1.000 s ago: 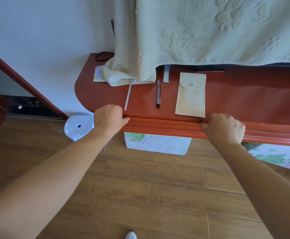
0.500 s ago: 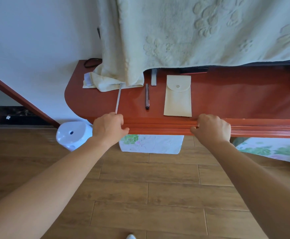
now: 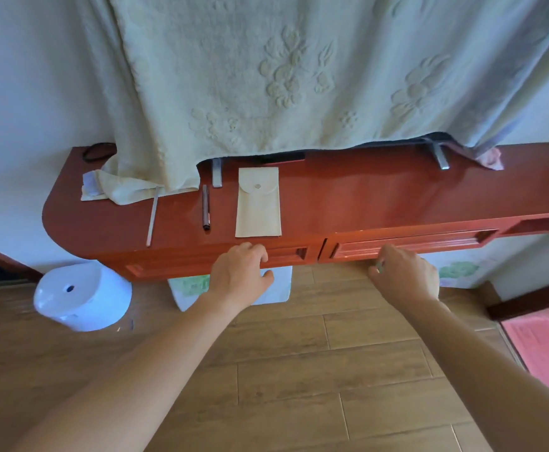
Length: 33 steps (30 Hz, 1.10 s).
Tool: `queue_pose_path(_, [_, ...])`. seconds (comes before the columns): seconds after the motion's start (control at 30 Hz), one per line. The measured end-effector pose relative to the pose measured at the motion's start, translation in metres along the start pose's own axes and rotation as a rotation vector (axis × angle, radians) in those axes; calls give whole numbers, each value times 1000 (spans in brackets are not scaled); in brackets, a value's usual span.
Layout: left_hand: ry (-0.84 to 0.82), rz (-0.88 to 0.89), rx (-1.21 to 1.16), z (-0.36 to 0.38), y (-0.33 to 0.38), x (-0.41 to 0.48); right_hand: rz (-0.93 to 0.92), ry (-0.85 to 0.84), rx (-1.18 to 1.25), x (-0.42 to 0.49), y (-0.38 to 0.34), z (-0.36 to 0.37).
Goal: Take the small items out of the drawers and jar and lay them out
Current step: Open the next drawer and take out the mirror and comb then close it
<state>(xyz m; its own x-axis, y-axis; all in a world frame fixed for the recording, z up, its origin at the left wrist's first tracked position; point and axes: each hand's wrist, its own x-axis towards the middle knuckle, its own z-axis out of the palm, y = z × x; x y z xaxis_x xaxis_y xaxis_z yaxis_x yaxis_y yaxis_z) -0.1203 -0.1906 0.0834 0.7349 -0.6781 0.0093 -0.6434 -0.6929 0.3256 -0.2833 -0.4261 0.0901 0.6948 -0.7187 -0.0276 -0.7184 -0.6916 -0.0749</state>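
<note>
A red-brown desk (image 3: 348, 197) has two shut drawers in its front. My left hand (image 3: 239, 275) holds the left drawer front (image 3: 169, 265), fingers over its face and thumb under its lower edge. My right hand (image 3: 403, 275) curls its fingers under the lower edge of the right drawer front (image 3: 446, 244). On the desk top lie a beige snap pouch (image 3: 258, 207), a dark pen (image 3: 205, 207) and a thin metal strip (image 3: 152, 216). No jar shows.
A pale embossed towel (image 3: 266, 76) hangs over a screen on two metal feet (image 3: 216, 172). A white plastic stool (image 3: 82, 295) stands on the wooden floor at the left. A floral box (image 3: 185, 288) sits under the desk. A pink mat (image 3: 547, 347) lies at the right.
Both hands have dropped from the desk's top front edge to the drawer fronts, and the right hand has shifted right to the second drawer. The view has pulled back and turned right.
</note>
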Motion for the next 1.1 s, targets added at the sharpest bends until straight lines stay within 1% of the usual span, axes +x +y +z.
queue_pose_path(0.23, [-14,-83,-36,49,81,24,30,-32,24,30,110,13])
queue_pose_path(0.4, [21,-235,6,89,138,45,25,-57,69,76,206,27])
queue_pose_path(0.5, [72,-354,16,107,154,53,1,-74,50,103,258,33])
queue_pose_path(0.6, [73,-435,52,117,167,53,8,-83,34,126,298,35])
queue_pose_path(0.8, [60,-531,78,129,179,64,73,-80,74,162,339,42])
queue_pose_path(0.93, [104,-567,36,132,180,72,96,-66,72,177,341,41])
queue_pose_path(1.1, [109,-610,32,131,189,78,123,-62,97,180,337,36])
